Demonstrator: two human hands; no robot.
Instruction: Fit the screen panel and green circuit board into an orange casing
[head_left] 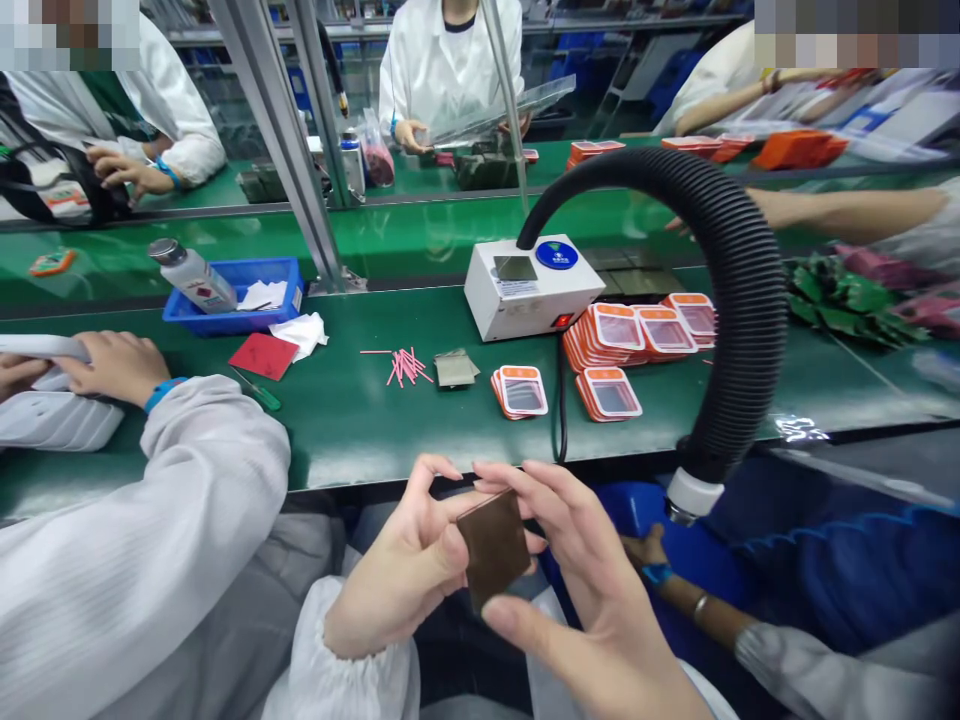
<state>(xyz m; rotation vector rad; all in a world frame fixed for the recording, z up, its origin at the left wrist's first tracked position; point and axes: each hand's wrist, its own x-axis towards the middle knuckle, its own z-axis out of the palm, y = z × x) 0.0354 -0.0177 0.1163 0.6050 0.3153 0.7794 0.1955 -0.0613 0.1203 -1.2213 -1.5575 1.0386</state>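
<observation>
A thin, dark brown square panel is held tilted in front of me, just off the bench's near edge. My left hand pinches its left side, thumb on the face. Around its right side curls my right hand, with the thumb at the lower corner and fingers at the top edge. On the bench beyond are a small stack of grey-green squares, loose pink strips and a small pile of orange-and-white framed clear windows. A second pile lies to its right.
A white box bears a black flexible hose arching down at right. Taller framed stacks stand beside it. A blue tray holds a bottle. Co-workers' arms flank me; others sit across the bench.
</observation>
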